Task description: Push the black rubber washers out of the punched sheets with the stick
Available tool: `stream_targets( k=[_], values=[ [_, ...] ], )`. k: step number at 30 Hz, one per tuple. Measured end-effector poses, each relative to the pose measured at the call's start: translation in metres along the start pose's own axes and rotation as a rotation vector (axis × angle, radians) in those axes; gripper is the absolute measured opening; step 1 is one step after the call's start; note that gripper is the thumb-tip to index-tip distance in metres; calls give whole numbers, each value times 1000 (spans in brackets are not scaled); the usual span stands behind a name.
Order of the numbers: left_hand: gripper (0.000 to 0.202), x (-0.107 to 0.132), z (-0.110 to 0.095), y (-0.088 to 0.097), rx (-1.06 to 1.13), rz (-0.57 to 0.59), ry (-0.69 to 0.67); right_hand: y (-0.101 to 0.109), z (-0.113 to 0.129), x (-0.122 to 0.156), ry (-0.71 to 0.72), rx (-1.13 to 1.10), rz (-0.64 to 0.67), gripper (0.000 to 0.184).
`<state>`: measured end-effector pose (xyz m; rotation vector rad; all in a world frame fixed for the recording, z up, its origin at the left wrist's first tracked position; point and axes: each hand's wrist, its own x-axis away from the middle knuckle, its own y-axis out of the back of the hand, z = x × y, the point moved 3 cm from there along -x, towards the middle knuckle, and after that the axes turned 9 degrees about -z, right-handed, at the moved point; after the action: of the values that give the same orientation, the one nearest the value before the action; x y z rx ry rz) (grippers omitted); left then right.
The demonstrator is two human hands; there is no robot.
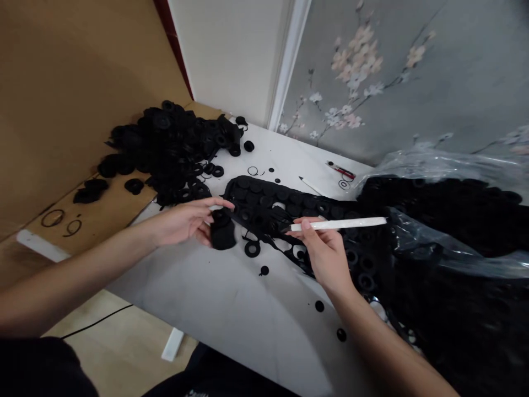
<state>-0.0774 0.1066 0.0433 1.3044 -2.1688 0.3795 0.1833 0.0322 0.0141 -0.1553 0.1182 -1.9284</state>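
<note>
My left hand (185, 220) is closed around a small stack of black rubber rings (222, 232) held just above the white table (231, 309). My right hand (324, 251) pinches a white stick-like tool (339, 224), its tip pointing left at a black punched rubber sheet (285, 207) lying across the table. A loose black ring (252, 248) lies on the table between my hands.
A large pile of black rings (169, 146) covers the far left corner and spills onto cardboard (82, 82). A clear plastic bag with black sheets (450, 220) fills the right side. Small black discs (319, 305) dot the table. A red-handled tool (341, 171) lies near the floral wall.
</note>
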Motion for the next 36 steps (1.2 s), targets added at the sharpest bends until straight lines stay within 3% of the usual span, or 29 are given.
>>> stream_targets(
  k=[3, 7, 11, 15, 17, 21, 24, 26, 28, 32, 34, 36],
  values=[
    [49, -4, 15, -22, 124, -22, -12, -4, 7, 9, 40, 77, -8, 22],
    [38, -13, 26, -27, -77, -7, -130, -10, 7, 16, 80, 193, 76, 21],
    [42, -19, 13, -12, -498, 45, -337, -22, -1, 7, 153, 283, 145, 23],
    [33, -17, -5, -1, -1105, -138, -549, -36, -4, -2, 192, 385, 255, 24],
    [31, -16, -6, 0, -1220, -164, -565, -39, -4, -1, 178, 461, 305, 24],
    [28, -16, 1, -2, -1189, -147, -728, -37, -6, 9, 74, 537, 420, 26],
    [38, -18, 4, -4, -1161, -35, -901, -35, -7, 14, 33, 436, 446, 24],
    [38, -20, 2, -4, -1142, 31, -957, -35, -3, 15, 72, 384, 422, 21],
    [22, -20, -1, -1, -1119, 56, -1001, -35, 4, 17, 146, 378, 412, 17],
    [20, -14, -1, 8, -1101, 41, -1092, -40, 14, 29, 282, 455, 605, 13],
    [13, -9, 5, 12, -1104, 51, -1086, -42, 13, 33, 314, 513, 674, 13],
    [15, -6, 10, 15, -1088, 82, -1037, -43, 10, 32, 311, 513, 631, 13]
  ],
)
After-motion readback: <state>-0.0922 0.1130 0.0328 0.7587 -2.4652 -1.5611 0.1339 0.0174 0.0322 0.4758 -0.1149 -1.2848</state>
